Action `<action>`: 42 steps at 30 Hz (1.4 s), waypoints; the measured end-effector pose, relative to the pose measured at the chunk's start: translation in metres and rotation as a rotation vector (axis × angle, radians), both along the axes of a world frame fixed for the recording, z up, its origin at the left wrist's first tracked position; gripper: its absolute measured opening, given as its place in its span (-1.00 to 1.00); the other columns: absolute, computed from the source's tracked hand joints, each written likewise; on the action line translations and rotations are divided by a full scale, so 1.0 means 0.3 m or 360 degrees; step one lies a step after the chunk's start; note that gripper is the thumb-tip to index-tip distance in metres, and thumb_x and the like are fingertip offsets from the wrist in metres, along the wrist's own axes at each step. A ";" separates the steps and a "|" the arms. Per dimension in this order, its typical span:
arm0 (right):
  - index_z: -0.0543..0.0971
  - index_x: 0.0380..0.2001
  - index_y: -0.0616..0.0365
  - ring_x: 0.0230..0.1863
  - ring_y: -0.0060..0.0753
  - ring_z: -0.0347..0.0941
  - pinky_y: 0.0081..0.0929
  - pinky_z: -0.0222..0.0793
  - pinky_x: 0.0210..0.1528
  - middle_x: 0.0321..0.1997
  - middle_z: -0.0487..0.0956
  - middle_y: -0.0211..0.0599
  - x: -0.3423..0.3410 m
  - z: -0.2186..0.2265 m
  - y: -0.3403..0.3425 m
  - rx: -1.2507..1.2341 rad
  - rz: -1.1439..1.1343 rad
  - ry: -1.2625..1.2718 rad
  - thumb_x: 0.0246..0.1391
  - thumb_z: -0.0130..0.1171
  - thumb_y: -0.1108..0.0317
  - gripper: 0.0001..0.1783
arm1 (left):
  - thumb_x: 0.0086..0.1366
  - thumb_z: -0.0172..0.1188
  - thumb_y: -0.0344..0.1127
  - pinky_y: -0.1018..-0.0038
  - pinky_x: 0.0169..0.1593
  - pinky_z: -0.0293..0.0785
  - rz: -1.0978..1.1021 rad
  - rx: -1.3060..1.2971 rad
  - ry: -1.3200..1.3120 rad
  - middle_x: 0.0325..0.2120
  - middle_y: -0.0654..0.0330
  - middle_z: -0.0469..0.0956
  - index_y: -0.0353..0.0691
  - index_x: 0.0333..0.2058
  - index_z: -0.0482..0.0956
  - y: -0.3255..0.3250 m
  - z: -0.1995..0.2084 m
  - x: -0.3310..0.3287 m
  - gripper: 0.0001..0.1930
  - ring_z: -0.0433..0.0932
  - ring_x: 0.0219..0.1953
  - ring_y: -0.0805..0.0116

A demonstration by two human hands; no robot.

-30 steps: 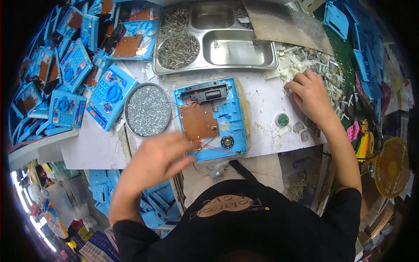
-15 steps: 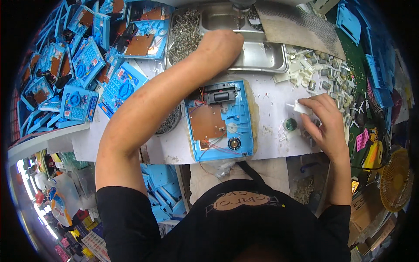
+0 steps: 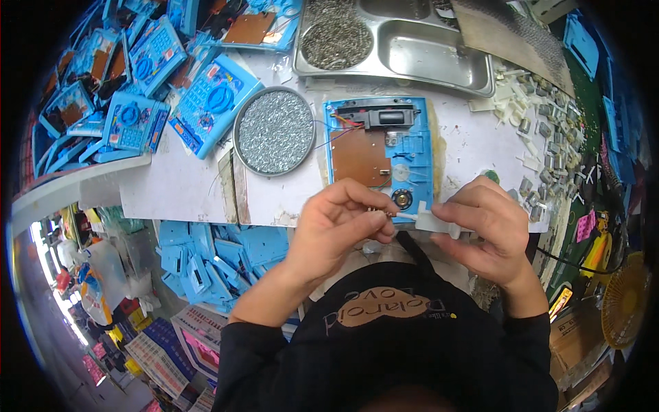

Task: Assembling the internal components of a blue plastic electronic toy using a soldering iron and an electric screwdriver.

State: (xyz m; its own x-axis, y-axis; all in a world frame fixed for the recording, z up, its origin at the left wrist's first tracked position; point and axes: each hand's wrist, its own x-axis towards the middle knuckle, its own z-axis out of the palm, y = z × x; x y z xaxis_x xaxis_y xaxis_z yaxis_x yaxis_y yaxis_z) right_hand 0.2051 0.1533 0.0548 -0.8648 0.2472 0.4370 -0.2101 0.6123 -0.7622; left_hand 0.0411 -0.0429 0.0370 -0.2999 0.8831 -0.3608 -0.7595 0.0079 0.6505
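My right hand (image 3: 489, 230) pinches a small white plastic part (image 3: 431, 221) with a thin stem, which points left. My left hand (image 3: 343, 223) is closed, thumb against fingertips, on a small metal piece (image 3: 382, 212) right at the stem's tip. That piece is too small to name surely. Both hands are in front of the near edge of an open blue plastic housing (image 3: 419, 156), which lies flat on the white table. In the housing are a brown circuit board (image 3: 358, 158), a black box-like module (image 3: 388, 119), a round speaker (image 3: 402, 199) and thin wires.
A round dish (image 3: 274, 130) of small silvery parts stands left of the housing. Behind is a steel tray (image 3: 436, 62) with metal bits in one compartment. White plastic parts with grey pieces (image 3: 542, 130) lie at right. Blue housings (image 3: 216, 103) are piled at left.
My left hand has come back from the steel tray toward me, with a small metal piece between its fingers. My right hand has brought the white part left and nearer, to meet it.
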 end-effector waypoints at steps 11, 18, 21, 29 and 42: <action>0.71 -0.18 0.26 -0.37 -0.19 0.54 -0.35 0.45 -0.36 -0.34 0.63 -0.18 0.007 -0.030 -0.035 0.0035 0.0065 -0.0018 -0.26 0.54 0.53 -0.56 | 0.33 0.29 -0.52 0.48 -0.17 0.64 -0.0218 -0.0104 0.0596 -0.18 0.08 0.63 -0.33 -0.07 0.59 0.002 -0.019 0.031 -0.79 0.66 -0.27 0.36; 0.71 -0.16 0.37 -0.32 -0.33 0.54 -0.43 0.38 -0.22 -0.28 0.68 -0.13 0.147 -0.105 0.037 -0.0885 -0.0074 -0.0066 -0.16 0.55 0.51 -0.58 | 0.19 0.37 -0.38 0.32 -0.33 0.54 -0.0738 0.0169 0.2775 -0.40 0.16 0.59 -0.21 -0.13 0.65 0.200 0.002 -0.093 -0.75 0.64 -0.39 0.16; 0.72 -0.16 0.37 -0.32 -0.33 0.53 -0.44 0.37 -0.23 -0.29 0.68 -0.13 0.165 -0.094 0.057 -0.0769 -0.0098 -0.0033 -0.16 0.55 0.51 -0.59 | 0.18 0.35 -0.28 0.24 -0.32 0.56 -0.1016 0.0071 0.3152 -0.49 0.17 0.57 -0.19 -0.26 0.63 0.246 -0.020 -0.072 -0.81 0.64 -0.40 0.12; 0.72 -0.17 0.34 -0.32 -0.33 0.55 -0.47 0.39 -0.24 -0.29 0.68 -0.15 0.179 -0.089 0.076 -0.0600 -0.0222 -0.0121 -0.19 0.56 0.50 -0.58 | 0.20 0.29 -0.34 0.21 -0.35 0.55 -0.1050 -0.0017 0.3080 -0.52 0.09 0.58 -0.24 -0.41 0.57 0.284 -0.030 -0.041 -0.89 0.64 -0.44 0.08; 0.67 -0.30 0.14 -0.20 -0.15 0.45 -0.29 0.43 -0.17 -0.25 0.57 -0.28 0.005 -0.112 0.074 0.0316 -0.0319 -0.0261 -0.32 0.52 0.45 -0.62 | 0.19 0.39 -0.44 0.35 -0.38 0.51 0.0004 0.0120 0.2666 -0.45 0.12 0.60 -0.25 -0.34 0.59 0.165 -0.121 -0.138 -0.87 0.60 -0.44 0.16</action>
